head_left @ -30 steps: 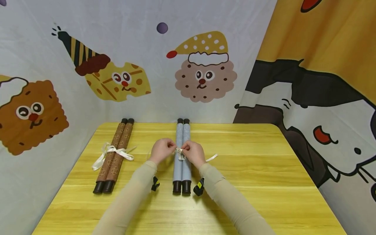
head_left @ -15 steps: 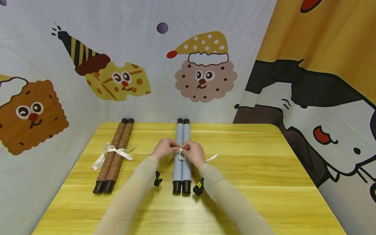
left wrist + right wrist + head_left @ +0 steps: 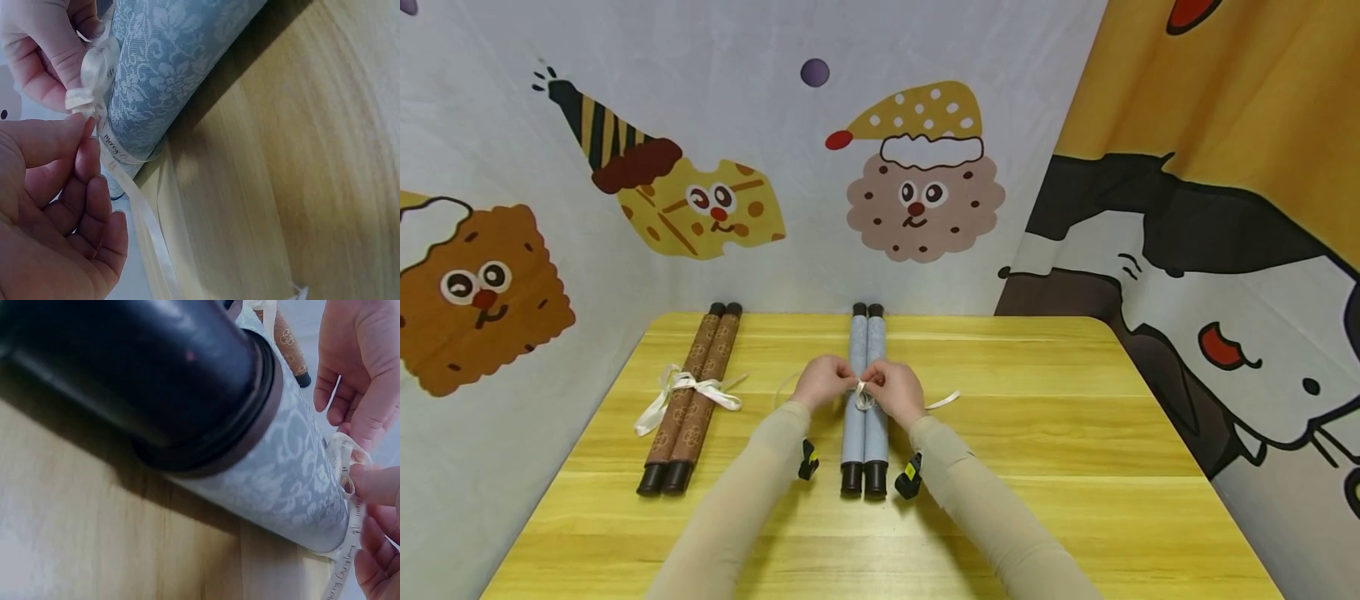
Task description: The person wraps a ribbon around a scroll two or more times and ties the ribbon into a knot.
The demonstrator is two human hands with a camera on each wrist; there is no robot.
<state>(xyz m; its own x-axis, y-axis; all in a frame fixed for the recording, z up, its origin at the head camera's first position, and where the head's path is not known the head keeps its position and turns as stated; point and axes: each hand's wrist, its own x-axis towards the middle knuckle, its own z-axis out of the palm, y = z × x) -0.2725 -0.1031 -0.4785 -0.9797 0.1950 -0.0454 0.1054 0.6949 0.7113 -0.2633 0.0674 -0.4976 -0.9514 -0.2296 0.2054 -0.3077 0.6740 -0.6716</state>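
Two pale blue-grey floral scroll rolls [image 3: 853, 437] with dark end knobs lie side by side on the table, a cream ribbon [image 3: 863, 398] around their middle. Printed lettering, partly "Merry", shows on the ribbon [image 3: 115, 147] in the left wrist view. My left hand [image 3: 822, 383] pinches the ribbon between thumb and fingertips, from the left of the rolls. From the right, my right hand [image 3: 897, 392] pinches a looped part of it, close to the left fingertips. A small loop [image 3: 342, 456] stands up at the crossing. The knot itself is partly hidden by fingers.
Left of my arms lie two brown patterned scroll rolls [image 3: 692, 400], tied with a white ribbon bow [image 3: 688, 382]. One loose ribbon tail [image 3: 943, 401] reaches right across the wooden table [image 3: 1037, 467]. Behind the table hangs a cartoon-printed cloth [image 3: 820, 275].
My left hand has moved right, closer to the right hand and the ribbon crossing. My right hand stays nearly in place, and the rolls have not moved.
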